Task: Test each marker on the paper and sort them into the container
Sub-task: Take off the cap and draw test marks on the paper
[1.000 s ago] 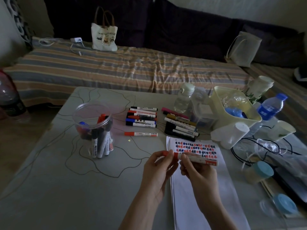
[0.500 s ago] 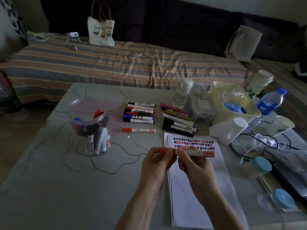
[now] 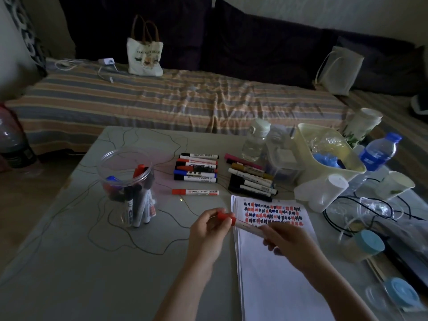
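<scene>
I hold a red-capped white marker (image 3: pixel 245 226) between both hands over the left edge of the paper (image 3: pixel 275 269). My left hand (image 3: pixel 208 232) pinches its red cap; my right hand (image 3: pixel 289 244) grips the barrel. The paper's top carries rows of red, blue and black test marks. A clear plastic container (image 3: pixel 126 181) with several markers standing in it is at the left. A loose red marker (image 3: pixel 195 192) lies alone on the table. Behind it are two groups of several markers each (image 3: pixel 196 169) (image 3: pixel 251 179).
The table's right side is crowded: a cream bin (image 3: pixel 324 156), water bottles (image 3: pixel 377 154), paper cups (image 3: pixel 393 185), a tipped white cup (image 3: pixel 324 191), black cables, blue-lidded jars (image 3: pixel 363 245). A striped sofa with a tote bag (image 3: pixel 144 56) lies behind the table.
The marker has tilted: my right hand has slid down and back along the barrel while the left keeps hold of the cap. The view has shifted slightly.
</scene>
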The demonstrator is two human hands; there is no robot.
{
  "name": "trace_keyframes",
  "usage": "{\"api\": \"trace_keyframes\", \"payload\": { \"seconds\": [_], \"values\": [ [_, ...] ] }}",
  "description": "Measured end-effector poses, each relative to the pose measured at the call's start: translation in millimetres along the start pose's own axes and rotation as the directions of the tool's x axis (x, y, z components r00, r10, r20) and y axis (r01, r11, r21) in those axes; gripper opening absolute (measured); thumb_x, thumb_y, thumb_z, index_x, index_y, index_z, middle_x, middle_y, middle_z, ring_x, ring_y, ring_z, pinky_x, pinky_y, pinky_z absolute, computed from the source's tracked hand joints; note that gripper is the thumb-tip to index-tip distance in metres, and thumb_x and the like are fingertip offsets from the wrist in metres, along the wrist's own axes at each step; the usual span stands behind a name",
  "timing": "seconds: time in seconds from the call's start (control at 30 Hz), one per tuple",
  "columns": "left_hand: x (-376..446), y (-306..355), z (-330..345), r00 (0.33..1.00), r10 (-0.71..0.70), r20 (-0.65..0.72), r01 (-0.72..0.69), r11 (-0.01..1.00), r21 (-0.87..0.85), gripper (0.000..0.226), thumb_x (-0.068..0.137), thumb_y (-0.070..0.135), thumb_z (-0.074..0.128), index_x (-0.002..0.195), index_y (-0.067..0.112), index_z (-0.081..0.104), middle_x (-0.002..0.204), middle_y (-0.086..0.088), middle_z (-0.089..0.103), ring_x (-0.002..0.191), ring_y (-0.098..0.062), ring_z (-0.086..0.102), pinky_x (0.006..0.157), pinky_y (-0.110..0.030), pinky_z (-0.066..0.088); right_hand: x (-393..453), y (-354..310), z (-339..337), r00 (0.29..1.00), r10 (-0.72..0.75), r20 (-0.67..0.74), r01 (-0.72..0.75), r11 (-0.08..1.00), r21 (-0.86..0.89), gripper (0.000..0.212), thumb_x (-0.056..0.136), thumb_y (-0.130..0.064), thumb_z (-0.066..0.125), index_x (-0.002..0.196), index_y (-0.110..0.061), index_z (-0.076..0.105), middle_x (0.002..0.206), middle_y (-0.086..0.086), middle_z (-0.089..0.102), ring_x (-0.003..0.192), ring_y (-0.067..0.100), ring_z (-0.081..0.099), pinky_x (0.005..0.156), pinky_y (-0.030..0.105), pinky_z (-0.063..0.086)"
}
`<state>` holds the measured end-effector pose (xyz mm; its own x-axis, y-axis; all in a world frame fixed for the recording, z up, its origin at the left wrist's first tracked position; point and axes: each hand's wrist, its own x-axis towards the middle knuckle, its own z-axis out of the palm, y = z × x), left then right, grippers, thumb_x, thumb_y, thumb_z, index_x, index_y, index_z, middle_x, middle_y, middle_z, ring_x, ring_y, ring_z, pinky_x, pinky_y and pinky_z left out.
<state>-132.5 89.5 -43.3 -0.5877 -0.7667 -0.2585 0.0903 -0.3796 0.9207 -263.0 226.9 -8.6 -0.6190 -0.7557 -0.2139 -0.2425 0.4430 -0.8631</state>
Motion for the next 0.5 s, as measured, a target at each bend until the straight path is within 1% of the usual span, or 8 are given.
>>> {"api": "trace_keyframes", "payload": {
  "seconds": [0.07, 0.13, 0.17, 0.23, 0.27, 0.3, 0.37, 0.5],
  "values": [
    [9, -9, -3, 0.996, 0.089, 0.019, -0.090, 0.969, 0.231, 0.019, 0.088, 0.014, 0.069, 0.104, 0.022, 0.063, 0.099, 0.007, 0.073, 0.097, -0.010, 0.068, 0.085, -0.022, 0.053, 16, -2, 4, 0.989, -0.052, 0.135, 0.096, 0.935, -0.343, 0.013, 0.096, -0.022, 0.055, 0.087, -0.025, 0.063, 0.074, 0.000, 0.065, 0.063, 0.007, 0.063, 0.066, 0.025, 0.056],
    [22, -15, -15, 0.967, 0.235, 0.103, -0.254, 0.816, 0.520, 0.025, 0.088, 0.028, 0.068, 0.111, 0.026, 0.058, 0.109, 0.014, 0.065, 0.103, -0.005, 0.061, 0.082, -0.011, 0.046, 34, -2, 8, 0.985, -0.052, 0.167, 0.129, 0.861, -0.491, 0.014, 0.099, -0.024, 0.051, 0.091, -0.022, 0.062, 0.074, -0.006, 0.062, 0.059, 0.005, 0.058, 0.060, 0.016, 0.051],
    [30, -17, -25, 0.937, 0.312, 0.155, -0.336, 0.688, 0.643, 0.033, 0.088, 0.032, 0.068, 0.118, 0.024, 0.057, 0.114, 0.014, 0.060, 0.108, -0.005, 0.056, 0.085, -0.011, 0.042, 44, -3, 8, 0.988, -0.079, 0.133, 0.139, 0.832, -0.538, 0.015, 0.099, -0.025, 0.050, 0.095, -0.020, 0.063, 0.074, -0.007, 0.060, 0.057, 0.004, 0.055, 0.056, 0.014, 0.049],
    [50, -23, -51, 0.870, 0.420, 0.260, -0.427, 0.377, 0.822, 0.041, 0.087, 0.030, 0.069, 0.124, 0.016, 0.057, 0.119, 0.004, 0.058, 0.114, -0.015, 0.052, 0.092, -0.019, 0.037, 67, -3, 0, 0.987, -0.157, -0.028, 0.109, 0.795, -0.597, 0.017, 0.099, -0.026, 0.052, 0.102, -0.016, 0.065, 0.076, -0.005, 0.062, 0.056, 0.005, 0.053, 0.051, 0.013, 0.045],
    [59, -26, -65, 0.850, 0.441, 0.288, -0.429, 0.263, 0.864, 0.041, 0.085, 0.028, 0.070, 0.122, 0.015, 0.059, 0.120, 0.000, 0.058, 0.115, -0.020, 0.052, 0.094, -0.023, 0.038, 79, -4, -7, 0.972, -0.194, -0.130, 0.080, 0.798, -0.597, 0.017, 0.098, -0.025, 0.054, 0.105, -0.015, 0.066, 0.082, -0.002, 0.065, 0.061, 0.009, 0.056, 0.053, 0.014, 0.045],
    [65, -29, -76, 0.846, 0.447, 0.290, -0.412, 0.204, 0.888, 0.038, 0.085, 0.030, 0.068, 0.120, 0.015, 0.061, 0.120, -0.002, 0.058, 0.115, -0.022, 0.053, 0.094, -0.027, 0.041, 93, -3, -14, 0.949, -0.225, -0.219, 0.057, 0.809, -0.585, 0.018, 0.097, -0.022, 0.056, 0.108, -0.013, 0.067, 0.092, 0.004, 0.067, 0.069, 0.014, 0.059, 0.061, 0.019, 0.049],
    [71, -36, -90, 0.848, 0.462, 0.261, -0.379, 0.184, 0.907, 0.037, 0.087, 0.042, 0.055, 0.113, 0.017, 0.064, 0.118, -0.001, 0.058, 0.112, -0.021, 0.055, 0.090, -0.032, 0.049, 118, 1, -25, 0.922, -0.253, -0.293, 0.038, 0.811, -0.583, 0.021, 0.095, -0.018, 0.059, 0.113, -0.011, 0.066, 0.107, 0.012, 0.066, 0.083, 0.023, 0.061, 0.073, 0.033, 0.053],
    [77, -42, -92, 0.830, 0.499, 0.249, -0.384, 0.187, 0.904, 0.040, 0.085, 0.046, 0.047, 0.104, 0.018, 0.067, 0.115, 0.000, 0.059, 0.108, -0.021, 0.055, 0.084, -0.038, 0.053, 159, 8, -26, 0.899, -0.286, -0.333, 0.025, 0.791, -0.611, 0.022, 0.093, -0.014, 0.061, 0.113, -0.011, 0.068, 0.110, 0.016, 0.065, 0.094, 0.030, 0.060, 0.081, 0.038, 0.051]
  ]
}}
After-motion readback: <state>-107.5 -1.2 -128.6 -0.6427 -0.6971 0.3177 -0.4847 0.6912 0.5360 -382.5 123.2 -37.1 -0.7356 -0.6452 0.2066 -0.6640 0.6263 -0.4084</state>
